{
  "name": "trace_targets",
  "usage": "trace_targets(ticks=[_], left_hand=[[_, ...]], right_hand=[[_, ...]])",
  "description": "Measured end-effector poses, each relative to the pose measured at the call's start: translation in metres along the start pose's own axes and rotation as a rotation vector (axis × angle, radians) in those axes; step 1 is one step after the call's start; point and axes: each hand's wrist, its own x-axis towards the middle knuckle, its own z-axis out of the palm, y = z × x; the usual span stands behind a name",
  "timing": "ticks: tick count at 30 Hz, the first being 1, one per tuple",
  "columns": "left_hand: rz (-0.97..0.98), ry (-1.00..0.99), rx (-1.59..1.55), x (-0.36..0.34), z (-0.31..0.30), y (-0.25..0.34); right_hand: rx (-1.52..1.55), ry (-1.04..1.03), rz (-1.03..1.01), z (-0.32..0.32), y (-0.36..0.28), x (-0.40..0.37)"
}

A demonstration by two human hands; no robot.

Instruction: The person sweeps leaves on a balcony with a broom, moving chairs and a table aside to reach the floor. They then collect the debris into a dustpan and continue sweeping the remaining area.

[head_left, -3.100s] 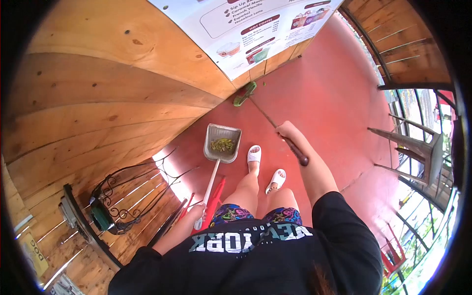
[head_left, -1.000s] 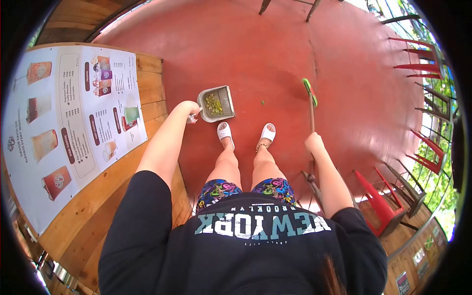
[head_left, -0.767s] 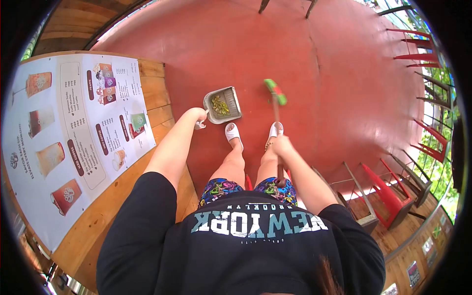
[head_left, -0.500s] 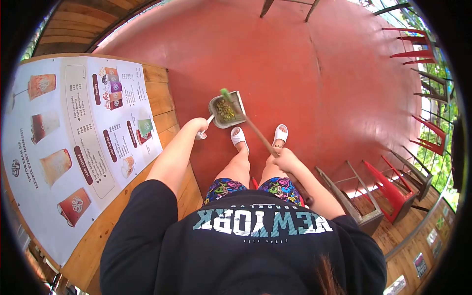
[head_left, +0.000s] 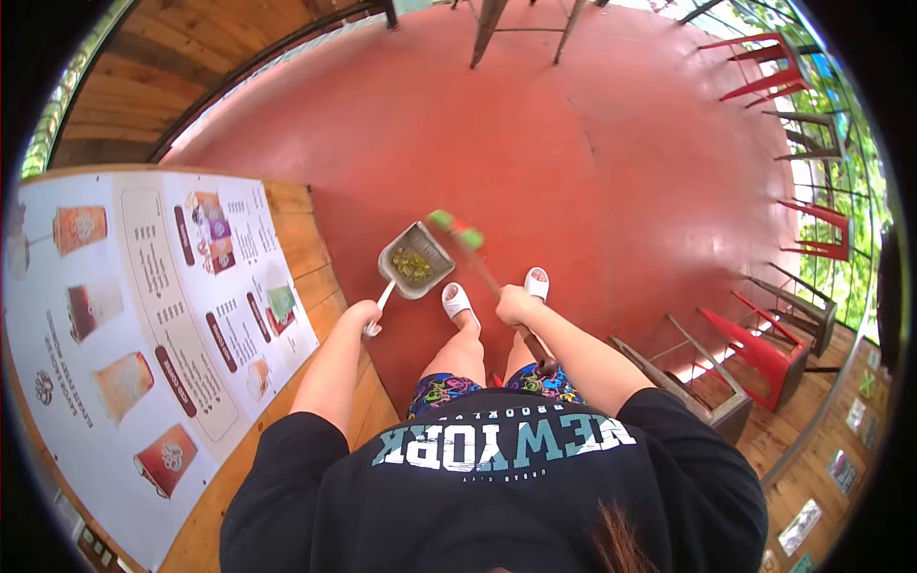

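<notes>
Red painted floor [head_left: 592, 162] took up most of the view, smooth and slightly glossy. On the left ran a wooden counter [head_left: 320, 286] with a big drinks menu poster [head_left: 143, 315] stuck across its face. Behind that was plank wall [head_left: 143, 86] at the far left. Red chairs [head_left: 759, 349] sat along the right side, with more lined up further back by the greenery.

The person stood close to the counter in white sandals [head_left: 457, 300]. The left hand [head_left: 364, 316] was curled tight around the dustpan's white handle. The dustpan [head_left: 427, 250] itself sat just past the left foot, between the counter and the feet, with a small heap of green leaves [head_left: 412, 265] in it. The right hand [head_left: 516, 306] was closed in a fist around the shaft of the broom [head_left: 457, 229]. The green head was out by the far right corner of the pan.

Stuff I couldn't really make out: the broom head was motion-blurred, so I couldn't tell if it touched the pan or the floor. The fingers on both hands were mostly hidden on the underside of the handles. The stool legs [head_left: 521, 24] at the far edge were chopped off by the frame. The poster's lettering was too warped to read, and the black shirt blocked everything near.
</notes>
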Motion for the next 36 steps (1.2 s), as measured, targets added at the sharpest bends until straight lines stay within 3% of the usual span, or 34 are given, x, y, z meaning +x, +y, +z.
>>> trace_targets(ticks=[3, 6, 7, 12, 17, 24, 29, 33, 36], left_hand=[[0.052, 0.001, -0.025, 0.01, -0.003, -0.014], [0.2, -0.136, 0.004, 0.065, -0.012, -0.051], [0.277, -0.139, 0.032, 0.053, -0.013, -0.052], [0.232, -0.098, -0.024, -0.012, 0.011, -0.021], [0.159, -0.049, -0.078, -0.07, 0.052, 0.086], [0.083, -0.053, -0.209, -0.16, 0.101, 0.282], [0.212, -0.009, -0.159, -0.183, 0.117, 0.397], [0.253, -0.02, -0.145, -0.208, 0.122, 0.483], [0.272, -0.061, -0.172, -0.194, 0.115, 0.543]], right_hand=[[0.54, -0.236, -0.086, -0.018, 0.015, -0.022], [0.543, -0.107, -0.142, -0.022, 0.055, -0.053], [0.544, -0.033, -0.138, -0.04, 0.071, -0.074], [0.936, 0.167, 0.085, -0.08, 0.209, -0.114], [1.072, 0.36, 0.275, -0.134, 0.332, -0.132], [1.576, 0.421, 0.15, -0.231, 0.489, -0.125], [1.745, 0.372, 0.126, -0.319, 0.55, -0.125], [1.842, 0.286, 0.204, -0.398, 0.565, -0.112], [1.682, 0.235, 0.223, -0.449, 0.588, -0.073]])
